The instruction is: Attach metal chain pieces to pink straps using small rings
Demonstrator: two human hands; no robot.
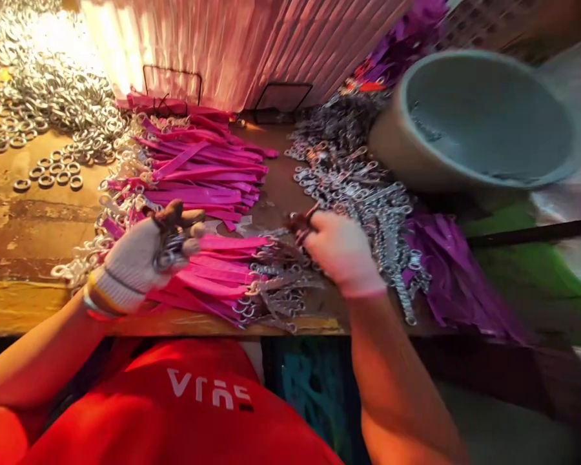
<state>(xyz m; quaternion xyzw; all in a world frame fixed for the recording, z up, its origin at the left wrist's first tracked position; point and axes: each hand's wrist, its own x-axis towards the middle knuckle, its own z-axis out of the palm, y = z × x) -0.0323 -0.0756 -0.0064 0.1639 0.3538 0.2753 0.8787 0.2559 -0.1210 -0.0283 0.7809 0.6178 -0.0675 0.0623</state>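
My left hand (142, 248), in a white knit glove with dark fingertips, is curled palm up around several metal rings (167, 253). Below and beside it lie pink straps (213, 261) with small metal fittings at their ends. My right hand (341, 252), also gloved, is closed in a pinch over the table to the right of the straps. A thin grey metal piece (275, 231) reaches towards its fingertips; blur hides whether they hold it. Just right of that hand is a heap of silvery metal swivel fittings (385, 219).
Loose rings (55, 169) and a big ring pile (53, 103) cover the table's left. More pink straps (203, 168) lie before a ribbed translucent panel (252, 45). A tilted grey bucket (387, 142) stands at right, near purple straps (458, 278). The wooden table edge (24, 307) is close to me.
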